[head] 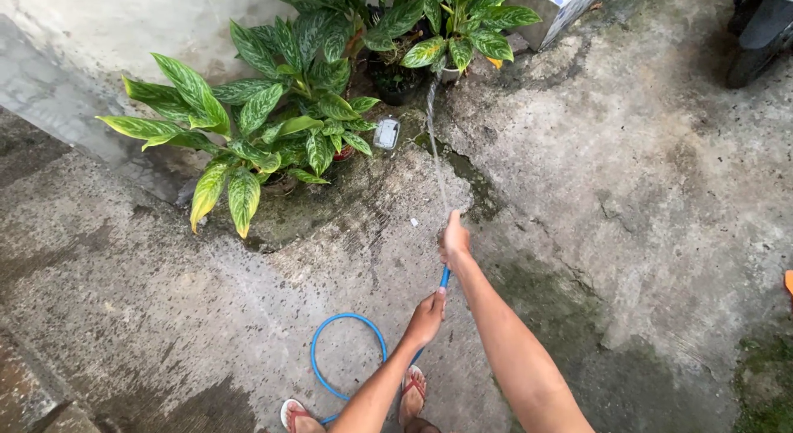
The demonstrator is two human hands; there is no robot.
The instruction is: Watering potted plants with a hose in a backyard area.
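Currently, both hands grip a blue hose [347, 350] on a wet concrete yard [628, 202]. The right hand [454, 237] is extended forward and closed around the outlet end of the hose, fingers wrapped tight; whether a thumb partly covers the opening cannot be told. The left hand [426, 317] is closed on the hose just behind it, steadying the line. Behind the hands the hose drops to the ground and forms a loop beside the person's sandalled feet [413, 387]. A thin water jet [433, 127] leaves the outlet and arcs toward the dark pots [395, 84] holding green variegated plants [273, 119] along the pale wall [124, 28]. A small clear container [386, 132] lies near the pots. Judged from the jet's landing point, the step in hand is watering the rear pot group. Shifting the stream to the left-hand plants would call for a small swing of the right hand, with the left feeding slack so the loop does not kink.
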